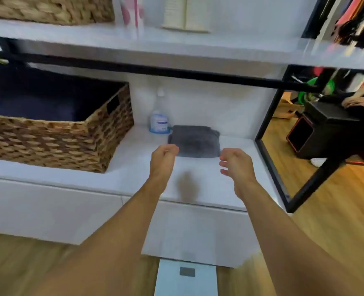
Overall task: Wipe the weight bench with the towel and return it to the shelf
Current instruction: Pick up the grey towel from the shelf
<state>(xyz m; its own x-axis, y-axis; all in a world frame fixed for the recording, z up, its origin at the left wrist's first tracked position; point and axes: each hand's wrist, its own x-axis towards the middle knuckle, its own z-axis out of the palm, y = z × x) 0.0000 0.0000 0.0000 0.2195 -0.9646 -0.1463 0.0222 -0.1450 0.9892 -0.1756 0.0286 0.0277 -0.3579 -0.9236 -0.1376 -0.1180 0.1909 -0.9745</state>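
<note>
Two bare forearms reach toward a white shelf (134, 176). The left hand (164, 158) is loosely curled, fingers folded inward, holding nothing. The right hand (235, 164) is half spread, fingers slightly bent, also empty. A folded grey towel (195, 141) lies flat on the shelf just beyond both hands, between them, with no clear contact. A pump bottle (158, 122) stands just beyond the left hand, beside the towel's far left corner. A woven basket (70, 133) sits well to the left of the left hand. A bathroom scale (186, 278) lies on the wooden floor below the forearms.
</note>
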